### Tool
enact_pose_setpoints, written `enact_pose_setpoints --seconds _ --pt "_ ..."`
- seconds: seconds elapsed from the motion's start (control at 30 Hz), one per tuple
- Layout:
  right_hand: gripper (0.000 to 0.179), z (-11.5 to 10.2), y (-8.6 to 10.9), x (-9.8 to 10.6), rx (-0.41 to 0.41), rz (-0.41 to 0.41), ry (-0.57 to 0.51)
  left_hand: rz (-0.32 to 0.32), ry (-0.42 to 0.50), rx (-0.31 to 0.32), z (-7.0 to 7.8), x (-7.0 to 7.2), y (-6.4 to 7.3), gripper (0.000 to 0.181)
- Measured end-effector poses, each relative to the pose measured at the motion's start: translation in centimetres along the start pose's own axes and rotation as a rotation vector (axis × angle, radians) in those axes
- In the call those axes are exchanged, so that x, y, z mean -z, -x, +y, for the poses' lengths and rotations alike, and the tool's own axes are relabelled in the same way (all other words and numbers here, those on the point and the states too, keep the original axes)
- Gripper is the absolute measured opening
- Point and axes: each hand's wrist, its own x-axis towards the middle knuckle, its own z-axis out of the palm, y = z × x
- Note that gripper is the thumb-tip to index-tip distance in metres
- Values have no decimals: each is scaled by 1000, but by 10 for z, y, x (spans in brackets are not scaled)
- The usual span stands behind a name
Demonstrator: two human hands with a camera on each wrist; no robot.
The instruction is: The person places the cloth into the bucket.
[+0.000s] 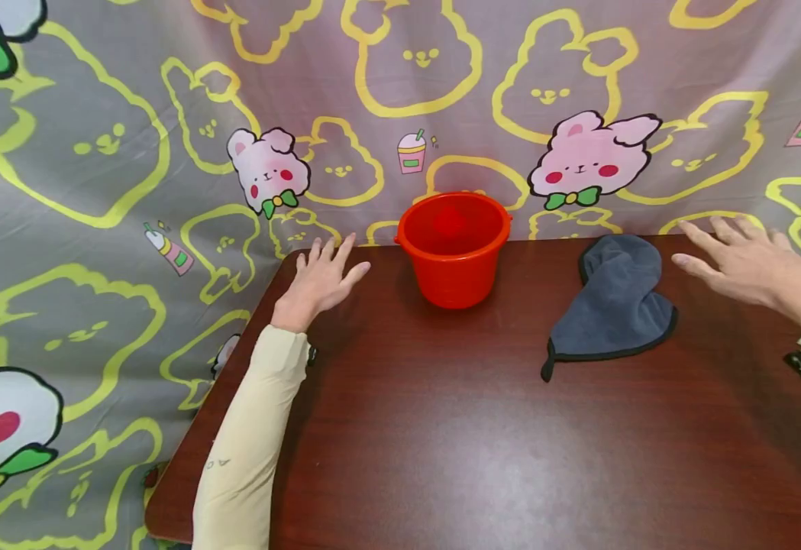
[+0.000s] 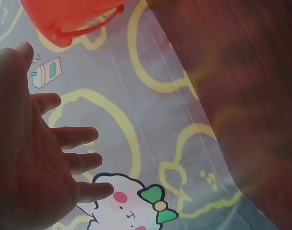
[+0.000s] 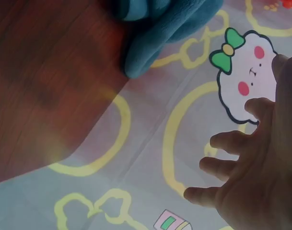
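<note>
A red bucket (image 1: 457, 279) stands upright on the table near its back edge; its inside looks bare apart from red plastic. To its right lies a crumpled grey-blue cloth (image 1: 606, 305) with dark edging and a small loop at one corner. My left hand (image 1: 319, 281) is held left of the bucket with fingers spread, touching nothing. On the other side, my right hand (image 1: 750, 263) hovers right of the cloth, its fingers also spread and holding nothing. Both wrist views show the same spread fingers, with the bucket (image 2: 74, 19) and the cloth (image 3: 160, 38) at their top edges.
The dark brown wooden table (image 1: 441, 443) has its left edge close to a patterned curtain (image 1: 118, 305). A similar curtain (image 1: 469, 137) with cartoon rabbits hangs directly behind the table's back edge.
</note>
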Motion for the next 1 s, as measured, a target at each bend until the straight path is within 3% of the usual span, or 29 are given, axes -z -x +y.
enact_pose_setpoints --seconds 0.27,0.5,0.7,0.83,1.0 --pt "76 -10 -4 -2 103 5 -87 56 111 -52 19 -3 -4 72" --pt "85 -18 -8 -4 158 1 -145 79 241 -69 32 -7 -6 71" --pt "89 -28 -15 -11 228 75 -139 94 293 -54 40 -14 -7 76" --pt "88 -35 -19 -14 217 84 -174 126 362 -41 46 -18 -10 76" --pt "92 -45 -23 -16 173 23 -235 171 439 -33 58 -23 -15 76"
